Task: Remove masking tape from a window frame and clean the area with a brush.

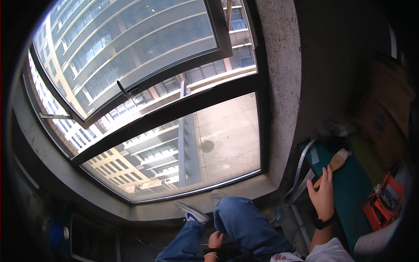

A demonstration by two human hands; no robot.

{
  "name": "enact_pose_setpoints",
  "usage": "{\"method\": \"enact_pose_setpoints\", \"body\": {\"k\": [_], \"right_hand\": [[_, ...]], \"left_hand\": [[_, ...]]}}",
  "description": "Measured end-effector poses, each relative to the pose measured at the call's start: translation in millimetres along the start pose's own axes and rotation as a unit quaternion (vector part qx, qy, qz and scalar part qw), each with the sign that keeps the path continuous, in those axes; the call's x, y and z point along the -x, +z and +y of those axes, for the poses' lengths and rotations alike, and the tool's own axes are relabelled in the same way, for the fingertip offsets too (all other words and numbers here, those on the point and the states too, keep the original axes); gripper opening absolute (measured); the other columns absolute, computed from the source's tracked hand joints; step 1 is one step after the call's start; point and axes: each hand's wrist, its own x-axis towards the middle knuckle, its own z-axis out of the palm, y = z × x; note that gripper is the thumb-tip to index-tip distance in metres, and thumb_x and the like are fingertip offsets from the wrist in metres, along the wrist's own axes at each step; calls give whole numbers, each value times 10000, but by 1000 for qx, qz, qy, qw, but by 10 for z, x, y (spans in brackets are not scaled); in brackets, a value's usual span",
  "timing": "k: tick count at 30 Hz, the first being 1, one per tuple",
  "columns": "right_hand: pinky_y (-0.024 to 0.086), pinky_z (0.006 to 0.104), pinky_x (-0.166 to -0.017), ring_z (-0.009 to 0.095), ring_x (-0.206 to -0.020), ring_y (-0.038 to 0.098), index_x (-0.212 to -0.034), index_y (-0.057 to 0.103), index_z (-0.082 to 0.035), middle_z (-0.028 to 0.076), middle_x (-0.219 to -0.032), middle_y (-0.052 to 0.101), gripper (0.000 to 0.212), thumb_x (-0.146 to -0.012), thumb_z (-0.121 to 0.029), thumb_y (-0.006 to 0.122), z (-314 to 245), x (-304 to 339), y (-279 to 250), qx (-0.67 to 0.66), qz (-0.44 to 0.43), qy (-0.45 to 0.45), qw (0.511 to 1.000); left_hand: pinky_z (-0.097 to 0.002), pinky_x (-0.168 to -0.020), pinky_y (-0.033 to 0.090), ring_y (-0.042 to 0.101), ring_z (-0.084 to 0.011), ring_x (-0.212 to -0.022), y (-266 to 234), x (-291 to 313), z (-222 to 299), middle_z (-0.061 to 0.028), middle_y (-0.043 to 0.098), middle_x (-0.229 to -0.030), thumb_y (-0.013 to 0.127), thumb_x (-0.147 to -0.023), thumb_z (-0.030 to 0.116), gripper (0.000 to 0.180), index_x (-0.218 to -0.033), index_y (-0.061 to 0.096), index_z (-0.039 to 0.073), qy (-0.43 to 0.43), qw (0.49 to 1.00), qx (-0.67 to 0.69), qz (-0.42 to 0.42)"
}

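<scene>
At the right, a flat brush with a wooden handle and pale bristles lies on a green-topped table. My right hand reaches over its handle, thumb and fingers apart on either side. The fingers look stretched out rather than closed round the wood. Low in the middle, my left hand hangs between my knees with its fingers curled in. What it holds, if anything, is hidden.
The green tabletop carries an orange-red holder with dark items and a black object. Brown cardboard stands behind. Ahead is a window with a tilted-open upper pane, above a concrete sill beside my shoes.
</scene>
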Motion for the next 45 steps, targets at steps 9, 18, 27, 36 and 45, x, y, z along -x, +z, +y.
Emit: {"method": "enact_pose_setpoints", "body": {"k": [9, 18, 27, 36, 45], "right_hand": [[341, 446, -983, 368, -1191, 360, -1279, 349, 29, 214, -1359, 289, 662, -769, -283, 635, 98, -192, -108, 124, 6, 22, 992], [481, 385, -769, 301, -958, 551, -1097, 505, 6, 189, -1118, 520, 370, -809, -204, 604, -181, -137, -289, -30, 171, -68, 982], [483, 319, -608, 260, -687, 594, -1067, 428, -20, 132, -867, 592, 322, -781, -24, 576, -800, 531, 902, -362, -164, -319, 860], [445, 367, -806, 286, -938, 549, -1162, 448, -37, 155, -1040, 547, 403, -799, -122, 601, -844, 567, 984, -399, -357, -351, 768], [470, 259, -737, 168, -828, 599, -1008, 552, -22, 93, -915, 586, 209, -810, -66, 602, -893, 423, 1016, -417, -430, -265, 756]], "left_hand": [[-228, -710, 456, 585, -115, -785, -1337, -426, 422, -63, 624, -842, 507, -881, 120, 177, -968, 598, -3, -2, 960, 266, 89], [-328, -685, 433, 570, -266, -741, -2950, -618, 2026, -103, 593, -774, 572, -798, 102, 86, -854, 604, 45, 228, 943, -144, 197], [-337, -705, 410, 546, -244, -778, -3902, -1710, 2938, -55, 579, -819, 586, -753, 66, 84, -837, 583, 68, 393, 798, -255, 380], [-329, -765, 407, 557, -238, -777, -4071, -2115, 3066, -46, 588, -812, 622, -729, 107, 89, -806, 590, 76, 385, 784, -289, 392], [-312, -743, 398, 549, -191, -732, -4141, -2234, 3037, -26, 575, -751, 621, -704, 110, 64, -758, 591, 90, 436, 702, -400, 396]]}}
